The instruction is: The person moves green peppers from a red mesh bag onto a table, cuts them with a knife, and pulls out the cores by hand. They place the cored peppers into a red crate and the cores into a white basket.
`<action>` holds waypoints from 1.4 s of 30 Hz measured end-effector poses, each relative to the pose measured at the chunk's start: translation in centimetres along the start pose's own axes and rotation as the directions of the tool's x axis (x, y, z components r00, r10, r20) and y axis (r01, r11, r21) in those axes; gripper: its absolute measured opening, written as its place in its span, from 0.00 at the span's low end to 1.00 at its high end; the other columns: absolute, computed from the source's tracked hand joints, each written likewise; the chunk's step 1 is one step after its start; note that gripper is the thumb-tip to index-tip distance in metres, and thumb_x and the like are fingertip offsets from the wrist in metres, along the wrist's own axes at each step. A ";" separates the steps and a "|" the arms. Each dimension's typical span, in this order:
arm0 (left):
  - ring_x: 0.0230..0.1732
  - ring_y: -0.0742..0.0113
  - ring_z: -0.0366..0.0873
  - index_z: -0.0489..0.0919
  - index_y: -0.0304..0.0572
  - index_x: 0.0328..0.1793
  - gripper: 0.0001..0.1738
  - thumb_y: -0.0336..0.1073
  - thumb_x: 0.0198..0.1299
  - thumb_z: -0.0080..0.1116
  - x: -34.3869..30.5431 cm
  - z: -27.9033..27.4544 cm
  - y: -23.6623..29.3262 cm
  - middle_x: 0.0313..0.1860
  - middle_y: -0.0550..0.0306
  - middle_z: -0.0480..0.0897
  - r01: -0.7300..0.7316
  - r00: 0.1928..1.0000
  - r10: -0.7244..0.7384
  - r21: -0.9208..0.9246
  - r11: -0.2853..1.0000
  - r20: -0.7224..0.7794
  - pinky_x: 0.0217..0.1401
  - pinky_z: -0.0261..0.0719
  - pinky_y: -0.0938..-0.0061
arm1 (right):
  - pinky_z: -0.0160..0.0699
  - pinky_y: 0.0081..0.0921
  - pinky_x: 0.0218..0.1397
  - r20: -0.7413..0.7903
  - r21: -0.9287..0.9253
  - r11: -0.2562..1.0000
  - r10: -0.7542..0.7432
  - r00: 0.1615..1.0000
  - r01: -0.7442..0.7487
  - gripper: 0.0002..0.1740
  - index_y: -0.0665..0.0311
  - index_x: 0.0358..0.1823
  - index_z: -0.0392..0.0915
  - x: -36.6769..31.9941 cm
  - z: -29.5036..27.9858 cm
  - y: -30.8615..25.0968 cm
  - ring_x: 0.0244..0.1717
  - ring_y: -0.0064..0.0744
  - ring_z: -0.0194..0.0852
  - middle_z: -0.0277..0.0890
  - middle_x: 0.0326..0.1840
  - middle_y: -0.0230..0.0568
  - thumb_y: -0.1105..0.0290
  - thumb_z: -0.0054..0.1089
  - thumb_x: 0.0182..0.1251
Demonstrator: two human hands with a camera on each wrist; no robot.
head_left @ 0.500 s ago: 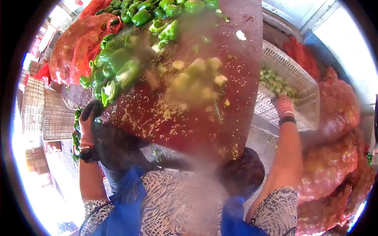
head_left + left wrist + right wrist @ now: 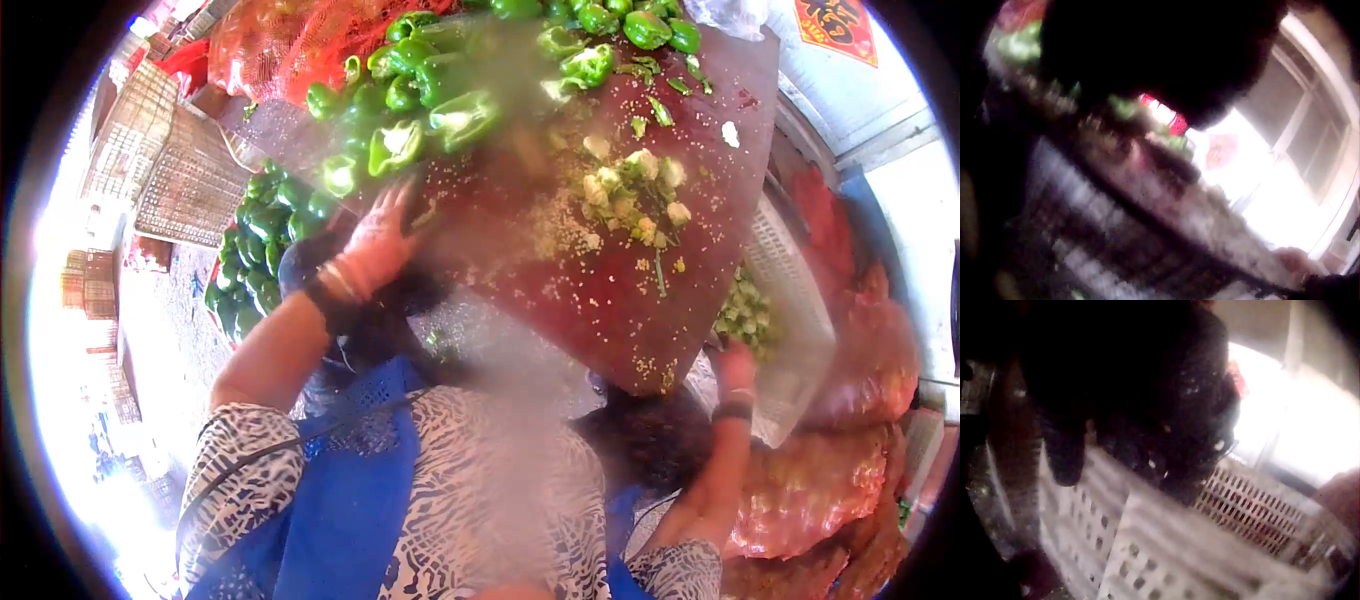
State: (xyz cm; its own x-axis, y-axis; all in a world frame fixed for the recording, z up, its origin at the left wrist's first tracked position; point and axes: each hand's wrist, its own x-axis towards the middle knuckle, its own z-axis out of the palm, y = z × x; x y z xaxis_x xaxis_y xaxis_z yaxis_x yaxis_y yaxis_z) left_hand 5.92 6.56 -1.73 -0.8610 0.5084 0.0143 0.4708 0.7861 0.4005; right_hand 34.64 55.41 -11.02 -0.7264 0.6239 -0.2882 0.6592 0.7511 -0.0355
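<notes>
My left hand (image 2: 380, 240), in a pinkish glove, reaches over the near left edge of a dark red board (image 2: 600, 290) with its fingers spread. Its fingertips are close to a heap of green peppers (image 2: 420, 100). Pale pepper cores (image 2: 635, 190) and scattered seeds lie mid-board. My right hand (image 2: 735, 365) is at the near rim of a white perforated crate (image 2: 790, 270) holding cut pepper pieces (image 2: 745, 315). In the right wrist view its dark gloved fingers (image 2: 1063, 456) hang over the crate wall (image 2: 1166, 550). The left wrist view is blurred and mostly dark.
Red mesh sacks (image 2: 820, 480) are stacked at the right, and another sack (image 2: 280, 40) lies at the upper left. More green peppers (image 2: 255, 240) fill a container below the board's left side. Wire baskets (image 2: 170, 170) stand further left.
My left hand has risen from the peppers below the board to the board's edge, fingers spread. My right hand stays at the crate rim. The view has swung.
</notes>
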 end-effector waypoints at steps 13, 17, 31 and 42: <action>0.72 0.39 0.54 0.56 0.29 0.72 0.44 0.49 0.55 0.57 3.2 9.6 18.5 0.69 0.32 0.61 -0.604 0.797 0.604 -0.004 0.797 0.014 0.74 0.51 0.53 | 0.75 0.26 0.57 -0.392 0.859 0.419 0.164 0.905 0.296 0.20 0.71 0.57 0.74 -17.5 -12.6 -11.7 0.57 0.31 0.73 0.77 0.54 0.41 0.83 0.59 0.62; 0.74 0.40 0.49 0.53 0.31 0.73 0.53 0.56 0.48 0.62 6.6 4.9 23.0 0.71 0.36 0.57 -0.293 0.952 0.246 0.308 0.905 0.184 0.76 0.48 0.54 | 0.75 0.29 0.59 -0.445 0.327 0.882 -0.174 0.879 0.340 0.20 0.69 0.57 0.74 -18.7 -13.2 -11.9 0.58 0.34 0.72 0.77 0.55 0.42 0.84 0.54 0.62; 0.75 0.44 0.50 0.47 0.28 0.75 0.60 0.59 0.50 0.67 9.6 13.1 17.1 0.74 0.34 0.53 -0.312 0.938 0.336 0.206 0.927 -0.090 0.76 0.51 0.62 | 0.72 0.37 0.60 -0.040 0.220 0.967 0.140 0.989 -0.128 0.35 0.58 0.58 0.75 -1.6 -1.2 1.6 0.56 0.47 0.75 0.77 0.53 0.53 0.47 0.67 0.51; 0.66 0.59 0.64 0.55 0.37 0.74 0.44 0.35 0.55 0.68 12.7 10.4 22.6 0.67 0.46 0.66 0.103 0.993 0.018 -0.950 0.294 0.114 0.69 0.63 0.70 | 0.74 0.39 0.49 -0.068 0.189 0.973 0.145 0.987 -0.130 0.19 0.52 0.39 0.81 -5.0 4.6 -0.2 0.45 0.44 0.79 0.81 0.38 0.41 0.49 0.66 0.52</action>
State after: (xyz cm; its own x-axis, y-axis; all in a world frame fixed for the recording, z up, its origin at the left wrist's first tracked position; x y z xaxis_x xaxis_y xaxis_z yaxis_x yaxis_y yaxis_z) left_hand 7.61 34.47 -2.06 -0.8248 0.5594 -0.0826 -0.1333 -0.0504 0.9898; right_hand 39.01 51.15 -13.94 -0.6348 0.7393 -0.2247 0.7726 0.6094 -0.1782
